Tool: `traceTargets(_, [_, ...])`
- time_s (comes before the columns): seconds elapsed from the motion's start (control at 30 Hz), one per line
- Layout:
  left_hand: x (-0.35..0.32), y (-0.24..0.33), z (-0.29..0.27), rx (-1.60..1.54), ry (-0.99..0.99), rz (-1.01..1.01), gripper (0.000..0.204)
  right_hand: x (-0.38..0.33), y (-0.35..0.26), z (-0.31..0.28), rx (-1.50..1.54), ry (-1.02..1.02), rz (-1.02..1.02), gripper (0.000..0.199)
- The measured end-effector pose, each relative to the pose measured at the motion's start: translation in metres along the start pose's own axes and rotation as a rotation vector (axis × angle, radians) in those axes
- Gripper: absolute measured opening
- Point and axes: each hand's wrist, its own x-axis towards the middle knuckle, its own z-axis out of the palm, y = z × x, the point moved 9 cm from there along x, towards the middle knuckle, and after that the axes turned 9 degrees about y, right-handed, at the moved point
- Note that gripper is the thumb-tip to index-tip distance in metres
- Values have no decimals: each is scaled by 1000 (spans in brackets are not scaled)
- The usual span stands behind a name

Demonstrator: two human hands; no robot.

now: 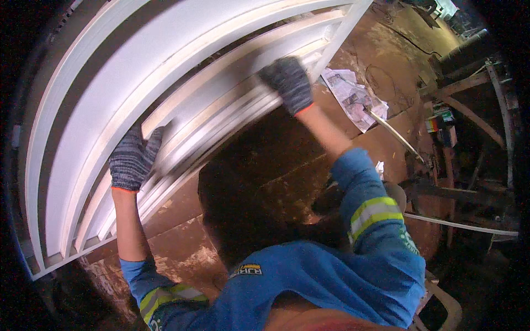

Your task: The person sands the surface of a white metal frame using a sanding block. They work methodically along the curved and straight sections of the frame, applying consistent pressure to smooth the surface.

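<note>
White slatted panel [160, 77] fills left and upper view; looks like slat surface work in hand; next move calls for keeping the panel steady and contact even along the slat; brown, scuffed floor [397, 33] below, dim workshop; wooden stand [473, 117] at right; printed paper [350, 96] near panel's edge; gloved left hand [132, 157] grips a slat; gloved right hand [288, 83] blurred at slats, can't tell if closed or holding anything
</note>
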Motion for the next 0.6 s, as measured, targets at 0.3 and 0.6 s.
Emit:
traceTargets(0.3, [6, 7, -5, 148, 98, -62, 74, 5, -23, 19, -22, 37, 6, 14])
traceTargets(0.6, [1, 7, -7, 121, 158, -60, 75, 22, -84, 3, 74, -66, -9, 11])
